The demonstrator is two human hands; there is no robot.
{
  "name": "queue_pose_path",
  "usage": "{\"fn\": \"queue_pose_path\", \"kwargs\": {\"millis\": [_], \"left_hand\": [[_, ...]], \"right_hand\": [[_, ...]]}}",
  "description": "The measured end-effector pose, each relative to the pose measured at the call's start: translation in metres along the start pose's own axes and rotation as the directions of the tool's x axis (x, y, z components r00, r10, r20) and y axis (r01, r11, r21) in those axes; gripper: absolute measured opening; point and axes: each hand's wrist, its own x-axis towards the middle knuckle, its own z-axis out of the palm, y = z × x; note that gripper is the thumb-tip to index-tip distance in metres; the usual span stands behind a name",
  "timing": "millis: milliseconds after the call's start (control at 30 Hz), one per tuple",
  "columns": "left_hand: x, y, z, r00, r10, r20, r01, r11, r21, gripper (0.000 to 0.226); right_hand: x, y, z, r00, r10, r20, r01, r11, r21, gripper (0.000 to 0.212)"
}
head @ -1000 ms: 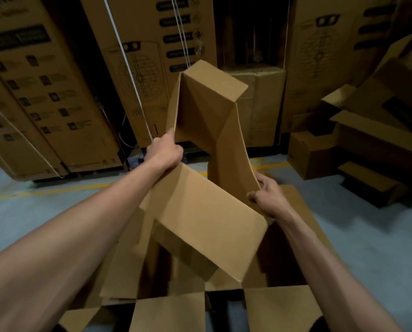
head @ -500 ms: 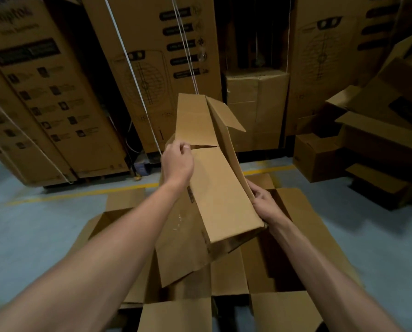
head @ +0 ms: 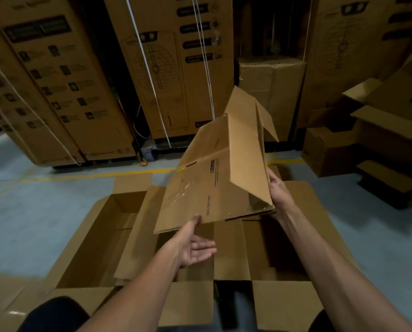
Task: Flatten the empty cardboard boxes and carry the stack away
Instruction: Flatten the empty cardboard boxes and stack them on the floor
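Tall printed cartons [head: 166,75] stand strapped beyond a yellow floor line [head: 99,175].

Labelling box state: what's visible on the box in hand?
The held box is plain brown corrugated cardboard, mostly collapsed but not flat, tilted up away from the person. End flaps splay open at its far end; small dark print and tape residue mark its face. The right hand grips its right edge; the left hand, palm up, touches its near edge.
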Motion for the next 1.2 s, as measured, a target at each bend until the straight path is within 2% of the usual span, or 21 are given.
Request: {"fn": "queue_pose_path", "kwargs": {"millis": [33, 100, 167, 200, 333, 433, 700, 767, 867, 1000, 1100, 1167, 1200], "left_hand": [[0.007, -0.006, -0.002, 1.000, 0.010, 0.004, -0.010, 0.996, -0.092, 0.085], [0.014, -0.009, -0.002, 0.992, 0.126, 0.024, -0.111, 0.940, -0.324, 0.065], [0.019, -0.004, 0.003, 0.962, 0.274, -0.019, -0.238, 0.799, -0.552, 0.046], [0.021, 0.000, 0.005, 0.951, 0.304, -0.046, -0.265, 0.733, -0.626, 0.042], [0.030, 0.012, 0.009, 0.936, 0.347, -0.061, -0.277, 0.617, -0.736, 0.042], [0.033, 0.021, 0.003, 0.921, 0.385, -0.053, -0.292, 0.595, -0.749, 0.036], [0.043, 0.031, -0.014, 0.929, 0.320, -0.187, -0.363, 0.681, -0.636, 0.026], [0.045, 0.030, -0.015, 0.906, 0.326, -0.269, -0.422, 0.718, -0.553, 0.032], [0.048, 0.021, -0.020, 0.876, 0.346, -0.338, -0.459, 0.814, -0.357, 0.026], [0.053, 0.018, -0.024, 0.883, 0.331, -0.333, -0.447, 0.808, -0.383, 0.029], [0.052, 0.020, -0.020, 0.883, 0.331, -0.331, -0.456, 0.772, -0.444, 0.031], [0.046, 0.024, -0.016, 0.878, 0.345, -0.333, -0.472, 0.740, -0.479, 0.034], [0.044, 0.028, -0.014, 0.875, 0.350, -0.335, -0.479, 0.725, -0.495, 0.039]], "right_hand": [[-0.001, -0.001, -0.002, 1.000, 0.009, 0.000, -0.009, 1.000, 0.014, 0.059], [-0.002, -0.001, -0.007, 0.999, 0.034, -0.005, -0.034, 0.999, 0.031, 0.067], [-0.003, -0.001, -0.010, 0.999, 0.052, 0.010, -0.053, 0.998, 0.044, 0.070], [-0.003, 0.000, -0.010, 0.998, 0.058, 0.027, -0.059, 0.997, 0.055, 0.070], [-0.001, 0.006, -0.009, 0.995, 0.099, 0.025, -0.102, 0.984, 0.145, 0.060], [0.005, 0.012, -0.011, 0.992, 0.123, 0.021, -0.125, 0.976, 0.179, 0.059], [0.007, 0.037, -0.005, 0.969, 0.238, -0.061, -0.223, 0.957, 0.184, 0.043], [0.006, 0.042, -0.002, 0.951, 0.294, -0.095, -0.273, 0.943, 0.188, 0.036], [0.006, 0.048, 0.005, 0.903, 0.397, -0.162, -0.372, 0.913, 0.168, 0.030], [0.001, 0.055, 0.006, 0.841, 0.505, -0.192, -0.476, 0.861, 0.180, 0.034], [-0.005, 0.048, 0.004, 0.870, 0.407, -0.278, -0.428, 0.904, -0.013, 0.028], [-0.004, 0.046, 0.004, 0.878, 0.246, -0.411, -0.360, 0.905, -0.227, 0.032], [-0.004, 0.044, 0.003, 0.859, 0.128, -0.496, -0.328, 0.882, -0.340, 0.033]]}}
